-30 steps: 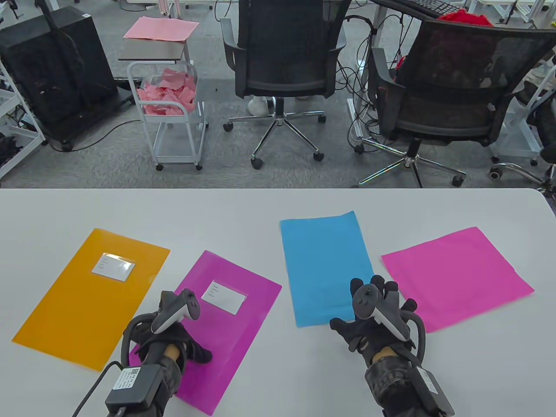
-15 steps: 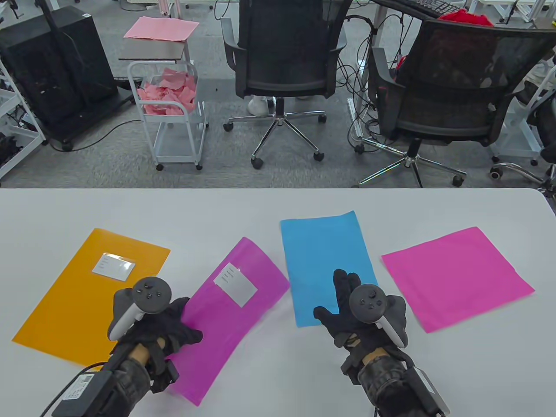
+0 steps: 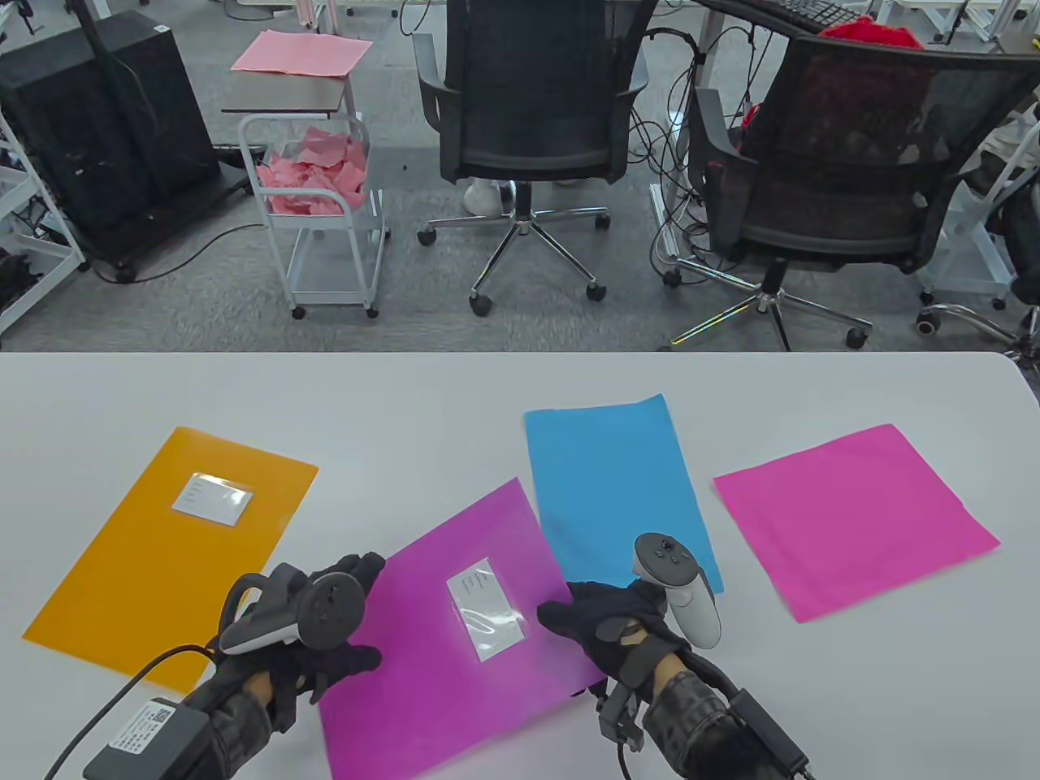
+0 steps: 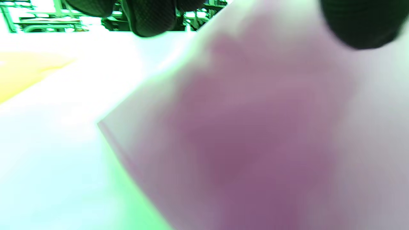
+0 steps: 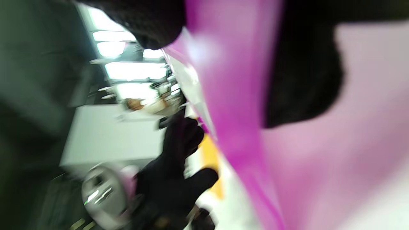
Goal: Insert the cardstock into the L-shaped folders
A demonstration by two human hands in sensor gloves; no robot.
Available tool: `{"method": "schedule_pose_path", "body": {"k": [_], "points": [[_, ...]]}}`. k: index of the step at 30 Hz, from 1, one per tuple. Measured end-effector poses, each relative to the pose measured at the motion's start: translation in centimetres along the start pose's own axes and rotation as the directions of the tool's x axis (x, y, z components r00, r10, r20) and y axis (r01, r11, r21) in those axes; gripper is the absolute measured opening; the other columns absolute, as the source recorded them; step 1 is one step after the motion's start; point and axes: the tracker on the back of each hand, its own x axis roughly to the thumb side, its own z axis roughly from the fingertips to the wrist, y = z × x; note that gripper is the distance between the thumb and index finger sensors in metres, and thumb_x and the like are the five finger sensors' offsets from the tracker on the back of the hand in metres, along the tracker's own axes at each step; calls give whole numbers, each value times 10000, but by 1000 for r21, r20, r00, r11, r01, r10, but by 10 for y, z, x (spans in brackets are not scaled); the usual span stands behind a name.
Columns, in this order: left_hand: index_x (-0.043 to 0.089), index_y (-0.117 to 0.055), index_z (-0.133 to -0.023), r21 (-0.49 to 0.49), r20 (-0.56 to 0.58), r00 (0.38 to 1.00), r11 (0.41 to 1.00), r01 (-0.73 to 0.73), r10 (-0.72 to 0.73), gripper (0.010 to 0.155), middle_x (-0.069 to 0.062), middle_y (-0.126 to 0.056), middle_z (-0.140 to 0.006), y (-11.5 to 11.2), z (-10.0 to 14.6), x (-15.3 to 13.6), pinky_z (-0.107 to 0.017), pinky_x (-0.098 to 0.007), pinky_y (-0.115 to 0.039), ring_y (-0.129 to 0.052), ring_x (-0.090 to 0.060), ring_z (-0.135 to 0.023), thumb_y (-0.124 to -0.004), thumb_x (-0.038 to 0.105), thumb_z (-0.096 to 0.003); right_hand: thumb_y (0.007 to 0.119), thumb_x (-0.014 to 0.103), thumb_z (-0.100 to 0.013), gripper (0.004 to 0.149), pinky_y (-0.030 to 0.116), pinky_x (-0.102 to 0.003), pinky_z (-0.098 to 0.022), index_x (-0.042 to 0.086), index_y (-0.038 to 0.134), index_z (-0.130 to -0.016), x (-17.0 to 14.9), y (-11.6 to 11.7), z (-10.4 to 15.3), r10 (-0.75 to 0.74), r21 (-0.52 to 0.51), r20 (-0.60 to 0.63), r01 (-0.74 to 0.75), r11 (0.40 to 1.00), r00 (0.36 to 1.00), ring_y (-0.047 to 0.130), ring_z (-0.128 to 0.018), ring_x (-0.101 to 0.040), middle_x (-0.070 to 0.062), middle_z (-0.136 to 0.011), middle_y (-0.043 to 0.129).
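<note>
A magenta L-shaped folder [image 3: 439, 674] with a white label [image 3: 486, 608] is at the near middle of the table, and its far right corner overlaps the blue cardstock [image 3: 613, 487]. My left hand [image 3: 345, 646] grips the folder's left edge. My right hand [image 3: 581, 621] grips its right edge, thumb on top. In the right wrist view the folder [image 5: 243, 95] passes between my dark fingers [image 5: 300, 83]. The left wrist view shows the folder as a blurred pink sheet [image 4: 249, 143]. Pink cardstock [image 3: 853, 520] lies flat at the right.
An orange folder [image 3: 162, 552] with a label lies flat at the left, near my left hand. The white table's far edge [image 3: 520, 357] runs across the view. Office chairs and a small cart with pink paper stand on the floor beyond.
The magenta folder was lifted by my left hand, swung right and turned. My right hand left the blue cardstock and took hold of the folder's right edge.
</note>
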Motion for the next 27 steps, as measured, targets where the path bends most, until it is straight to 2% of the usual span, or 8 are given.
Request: {"method": "schedule_pose_path", "body": {"k": [5,8,10,19,22,23,24,27], "points": [[185,-178,-1045,-125,135,991,992,7,10,1197,-232,-280,-1110,-32,5,37,-644,-721,-623,-559,-560,-1034,-756,838,-225,679,382,-476,528,912,-221,-5,25,573,-850,-32,14,0,-273,-102,-164,260,960,948,1021,-223,-240,-210,-595,921],[209,-263,-1049,-130,121,987,983,126,-110,1013,-210,-331,-1103,-47,-1,47,-622,-678,-689,-568,-549,-1004,-739,730,-322,670,372,-485,537,922,-210,-13,0,547,-852,-39,19,-2,-364,-50,-186,361,931,913,1027,-249,-257,-226,-594,911],[219,-370,-1049,-106,165,977,982,157,-138,927,-173,-502,-1091,-48,-4,47,-583,-598,-796,-720,-477,-962,-743,689,-343,668,368,-488,540,924,-209,-6,-11,540,-850,-39,20,-2,-367,-45,-190,366,930,910,1032,-248,-259,-240,-593,904],[285,-538,-1015,-86,157,987,996,-12,25,983,-72,-663,-1044,-41,-8,22,-504,-454,-852,-793,-347,-892,-841,707,-180,668,388,-487,554,922,-204,-8,-1,537,-858,-38,20,-4,-364,19,-172,372,928,916,1030,-241,-261,-242,-608,899],[302,-516,-1022,-157,134,983,982,-105,126,920,-55,-629,-1066,-40,-9,13,-541,-442,-810,-741,-325,-924,-815,678,-238,664,399,-489,566,917,-210,-20,-2,527,-863,-36,19,-5,-352,61,-145,363,930,925,1025,-250,-261,-247,-621,889],[305,-513,-1023,-182,110,977,970,-160,181,826,-42,-619,-1073,-40,-9,8,-555,-437,-787,-718,-314,-935,-794,651,-328,662,406,-489,572,913,-217,-24,-3,524,-865,-35,19,-6,-333,75,-134,345,936,933,1021,-255,-265,-248,-627,886],[305,-517,-1023,-173,77,967,958,-228,244,702,-36,-619,-1074,-40,-8,5,-562,-434,-771,-707,-310,-937,-757,579,-423,652,422,-492,583,904,-227,-40,-2,518,-868,-34,19,-7,-301,97,-119,313,945,946,1014,-270,-268,-243,-636,883],[283,-565,-1005,-73,25,972,970,-233,235,623,-45,-682,-1041,-43,-7,8,-523,-459,-771,-743,-318,-899,-763,451,-438,624,525,-494,687,879,-269,-83,-17,470,-888,-30,15,-9,-204,135,-100,216,967,974,984,-324,-311,-264,-689,839]]}}
